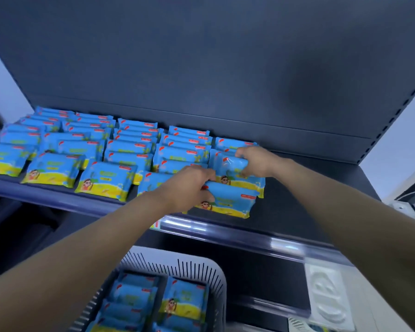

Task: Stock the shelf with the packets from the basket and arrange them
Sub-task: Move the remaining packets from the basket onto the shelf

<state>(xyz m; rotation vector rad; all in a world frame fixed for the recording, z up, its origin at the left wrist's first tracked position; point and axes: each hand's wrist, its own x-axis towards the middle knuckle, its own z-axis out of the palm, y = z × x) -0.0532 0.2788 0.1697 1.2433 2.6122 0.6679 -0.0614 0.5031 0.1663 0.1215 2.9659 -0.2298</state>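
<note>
Blue and yellow packets (106, 178) stand in several rows across the dark shelf (297, 204). My left hand (189, 188) grips the left end of the front packet (230, 202) of the rightmost row, near the shelf's front edge. My right hand (256, 161) grips the packet behind it (235, 171), fingers wrapped over its top right. Below, a grey slotted basket (201, 267) holds more of the same packets (182, 300), standing in two rows.
The shelf's right part beyond the last row is bare dark metal. A dark back panel (201, 68) rises behind the rows. A perforated upright (393, 116) bounds the right side. White moulded packaging (328, 298) lies on the lower right.
</note>
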